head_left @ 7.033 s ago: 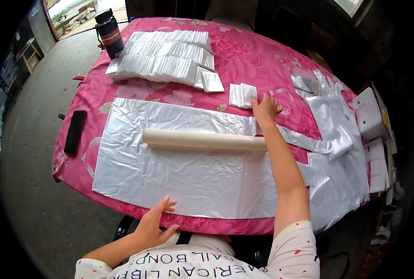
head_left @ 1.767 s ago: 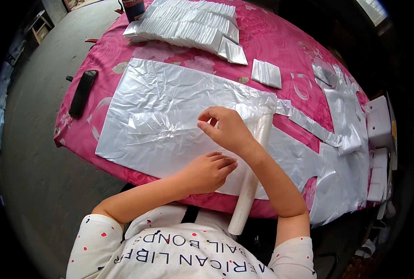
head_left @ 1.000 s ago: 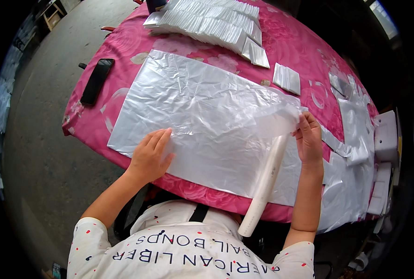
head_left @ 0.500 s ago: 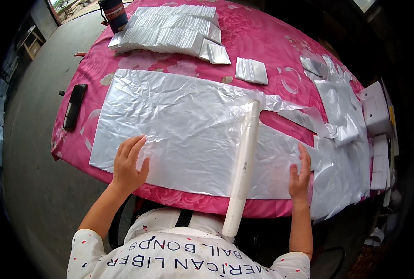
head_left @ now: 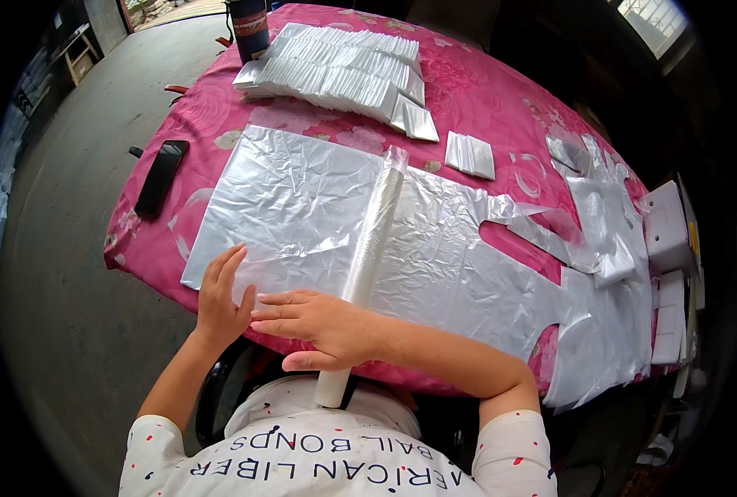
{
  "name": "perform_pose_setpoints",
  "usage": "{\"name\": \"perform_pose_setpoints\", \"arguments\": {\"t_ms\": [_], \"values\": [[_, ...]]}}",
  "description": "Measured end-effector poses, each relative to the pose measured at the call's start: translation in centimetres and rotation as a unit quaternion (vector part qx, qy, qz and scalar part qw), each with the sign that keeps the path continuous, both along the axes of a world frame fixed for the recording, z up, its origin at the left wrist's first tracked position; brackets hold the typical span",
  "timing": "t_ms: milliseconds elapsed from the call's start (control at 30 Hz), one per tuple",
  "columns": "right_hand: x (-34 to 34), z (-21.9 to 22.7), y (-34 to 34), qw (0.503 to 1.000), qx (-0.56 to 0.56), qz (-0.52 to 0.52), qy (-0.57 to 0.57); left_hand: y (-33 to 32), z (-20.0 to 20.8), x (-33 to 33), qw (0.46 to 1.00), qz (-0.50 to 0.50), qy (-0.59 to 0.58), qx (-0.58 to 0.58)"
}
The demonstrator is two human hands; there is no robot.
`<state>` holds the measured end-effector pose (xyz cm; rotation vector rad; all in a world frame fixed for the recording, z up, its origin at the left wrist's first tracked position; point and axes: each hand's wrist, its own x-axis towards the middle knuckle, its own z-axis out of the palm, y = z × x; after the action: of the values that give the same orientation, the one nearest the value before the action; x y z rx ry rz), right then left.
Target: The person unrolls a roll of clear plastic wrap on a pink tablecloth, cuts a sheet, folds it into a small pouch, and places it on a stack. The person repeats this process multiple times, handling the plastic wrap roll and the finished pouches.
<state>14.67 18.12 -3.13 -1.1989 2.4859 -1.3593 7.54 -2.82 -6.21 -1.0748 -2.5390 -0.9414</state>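
Observation:
A long, translucent roll (head_left: 374, 228) lies across a big, creased silvery plastic bag (head_left: 294, 195) spread on the table. Its near end juts past the table edge toward my body. My left hand (head_left: 221, 300) rests at the bag's near left part, fingers extended and thumb apart. Reaching over the roll, my right hand (head_left: 327, 325) hides part of it; its fingers are stretched flat toward my left hand, close to its thumb. Neither hand grips anything. Handle-like strips with a cut-out between them form the bag's right end.
Rows of folded white plastic packets (head_left: 335, 70) sit at the back, with a smaller stack (head_left: 469, 156) nearer. A black phone (head_left: 162, 178) lies left, and a dark cup (head_left: 250, 29) stands behind. More loose plastic (head_left: 604, 306) and white boxes (head_left: 669, 217) are at the right. Pink floral cloth (head_left: 459, 79) covers the table.
The roll has moved left across the bag. My right hand has swung from the bag's right side over the roll to beside my left hand, which has barely moved. The view has shifted slightly.

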Motion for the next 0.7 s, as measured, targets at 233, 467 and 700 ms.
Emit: {"name": "perform_pose_setpoints", "arguments": {"t_ms": [233,467,700], "values": [[-4.3,0.8,1.7,0.980,0.071,-0.143,0.114,-6.2,0.0,1.1,0.996,0.069,-0.049,-0.007],[-11.7,-4.2,-2.8,0.953,0.204,-0.142,0.172,-7.9,0.3,3.1,0.973,0.050,-0.217,0.056],[-14.8,-5.6,-12.5,0.905,0.016,-0.424,0.042,-6.8,1.4,3.1,0.946,0.155,-0.275,-0.072]]}}
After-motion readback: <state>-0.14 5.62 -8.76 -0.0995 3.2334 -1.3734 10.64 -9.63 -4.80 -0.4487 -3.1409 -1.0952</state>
